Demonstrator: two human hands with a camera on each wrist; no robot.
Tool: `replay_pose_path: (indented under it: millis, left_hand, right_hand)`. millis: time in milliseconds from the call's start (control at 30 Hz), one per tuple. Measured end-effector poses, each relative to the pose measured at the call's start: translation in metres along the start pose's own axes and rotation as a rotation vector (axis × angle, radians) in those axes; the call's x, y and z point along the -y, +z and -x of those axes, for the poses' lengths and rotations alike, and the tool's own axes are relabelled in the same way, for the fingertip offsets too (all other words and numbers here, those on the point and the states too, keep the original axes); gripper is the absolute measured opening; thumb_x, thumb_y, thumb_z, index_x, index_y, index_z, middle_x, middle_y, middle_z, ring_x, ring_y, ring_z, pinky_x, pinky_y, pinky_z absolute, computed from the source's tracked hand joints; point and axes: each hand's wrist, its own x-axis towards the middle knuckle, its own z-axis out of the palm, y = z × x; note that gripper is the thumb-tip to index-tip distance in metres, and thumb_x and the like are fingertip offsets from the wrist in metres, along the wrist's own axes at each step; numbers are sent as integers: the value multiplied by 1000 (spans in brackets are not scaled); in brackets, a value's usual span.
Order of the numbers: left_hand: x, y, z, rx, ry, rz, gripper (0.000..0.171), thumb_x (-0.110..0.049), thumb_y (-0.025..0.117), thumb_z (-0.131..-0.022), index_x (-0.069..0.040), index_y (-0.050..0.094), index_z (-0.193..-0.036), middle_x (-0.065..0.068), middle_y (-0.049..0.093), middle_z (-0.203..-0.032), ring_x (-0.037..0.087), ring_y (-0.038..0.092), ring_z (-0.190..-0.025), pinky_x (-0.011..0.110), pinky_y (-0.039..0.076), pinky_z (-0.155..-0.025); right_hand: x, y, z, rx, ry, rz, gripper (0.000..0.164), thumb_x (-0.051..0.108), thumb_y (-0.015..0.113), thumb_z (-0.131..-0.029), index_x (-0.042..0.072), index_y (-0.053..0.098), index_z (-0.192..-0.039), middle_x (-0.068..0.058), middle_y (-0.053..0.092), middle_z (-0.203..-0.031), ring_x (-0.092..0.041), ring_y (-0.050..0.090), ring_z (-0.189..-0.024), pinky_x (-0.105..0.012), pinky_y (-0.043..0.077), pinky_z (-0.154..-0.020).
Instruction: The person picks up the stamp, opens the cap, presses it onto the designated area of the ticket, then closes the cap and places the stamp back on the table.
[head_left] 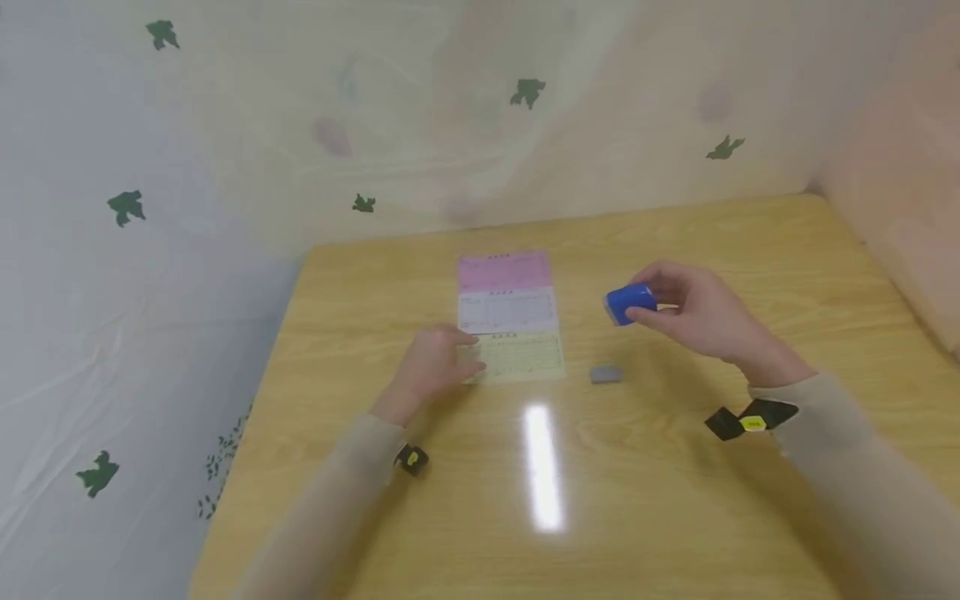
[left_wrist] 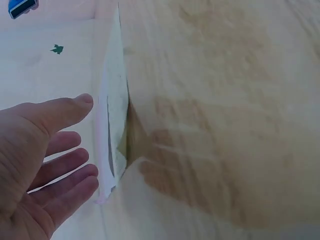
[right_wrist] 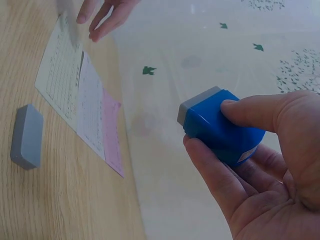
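Note:
My right hand [head_left: 701,312] holds a blue stamp [right_wrist: 220,125] above the table, thumb on one side and fingers on the other. Its pale grey end [right_wrist: 197,104] points away from the palm, toward the left in the head view. On the table below lies a small grey block [right_wrist: 27,136], like a stamp cap. My left hand [head_left: 435,362] has its fingers loosely spread at the left edge of the yellow form [head_left: 521,356], gripping nothing. Above that form are a white form [head_left: 510,311] and a pink form [head_left: 504,272], in one column.
The wooden table [head_left: 360,292] reaches back to a pale curtain [head_left: 420,125] with green bird shapes, which also hangs along the left side. A bright light reflection [head_left: 543,467] shows on the tabletop in front of the forms.

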Motion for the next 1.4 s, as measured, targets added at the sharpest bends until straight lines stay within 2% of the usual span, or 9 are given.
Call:
replay_pose_path:
  millis: [200, 400, 533, 633, 667, 900, 1000, 1233, 1400]
  left_hand:
    - [0, 10, 3, 13, -10, 24, 42, -28, 83, -92, -2, 76, -123, 21, 76, -127, 39, 70, -124, 54, 54, -114]
    - [-4, 18, 5, 60, -16, -5, 49, -32, 81, -95, -3, 71, -133, 19, 65, -147, 39, 61, -140, 54, 43, -124]
    - [-5, 22, 5, 89, 20, -96, 32, -34, 78, -97, -6, 77, -112, 16, 73, -137, 34, 73, -120, 51, 55, -113]
    - [-7, 24, 4, 108, 51, -162, 25, -35, 76, -99, -11, 74, -94, 13, 78, -125, 29, 76, -101, 47, 60, -100]
    - [-7, 25, 4, 115, 54, -174, 26, -36, 75, -99, -11, 74, -93, 12, 79, -124, 27, 75, -100, 47, 60, -99]
    - [-12, 24, 1, 147, 21, -184, 32, -38, 75, -98, -9, 79, -111, 13, 77, -127, 29, 75, -109, 47, 59, -106]
    - [-12, 24, -1, 153, 9, -184, 33, -39, 76, -98, -10, 79, -112, 14, 76, -132, 31, 75, -114, 47, 58, -109]
    - [-12, 23, -1, 154, 22, -184, 29, -39, 77, -97, -13, 73, -84, 13, 77, -130, 31, 75, -112, 48, 58, -107]
    - [-11, 22, 0, 151, 23, -161, 27, -36, 78, -97, -14, 73, -83, 14, 76, -131, 32, 75, -116, 47, 59, -107]
  right_hand:
    - [6, 5, 0, 33, -47, 28, 29, 14, 75, -100, 3, 66, -126, -19, 73, -126, -41, 72, -120, -23, 64, -91]
    - [6, 15, -3, 85, -60, 48, 28, 15, 76, -99, 6, 68, -124, -16, 75, -124, -38, 74, -118, -35, 66, -92]
    - [5, 23, -6, 113, -75, 55, 27, 13, 77, -99, 7, 69, -123, -13, 76, -122, -34, 75, -115, -37, 67, -91]
    - [3, 31, -8, 121, -87, 76, 26, 12, 78, -98, 7, 69, -122, -11, 77, -119, -31, 76, -111, -38, 67, -89]
    - [3, 34, -8, 126, -91, 85, 25, 12, 78, -98, 8, 70, -121, -11, 77, -118, -30, 76, -110, -38, 67, -88]
    - [8, 62, -13, 172, -116, 197, 20, 11, 78, -96, 9, 74, -115, -7, 78, -111, -26, 76, -105, -38, 68, -85]
    - [12, 75, -17, 194, -96, 256, 19, 12, 78, -96, 11, 75, -115, -5, 78, -109, -23, 74, -102, -41, 67, -86]
    - [12, 98, -25, 211, -140, 342, 20, 8, 80, -92, 6, 77, -112, -8, 79, -106, -23, 73, -99, -45, 64, -92]
    - [9, 106, -25, 217, -141, 349, 19, 5, 79, -92, 5, 77, -111, -10, 79, -107, -25, 74, -100, -46, 64, -94]
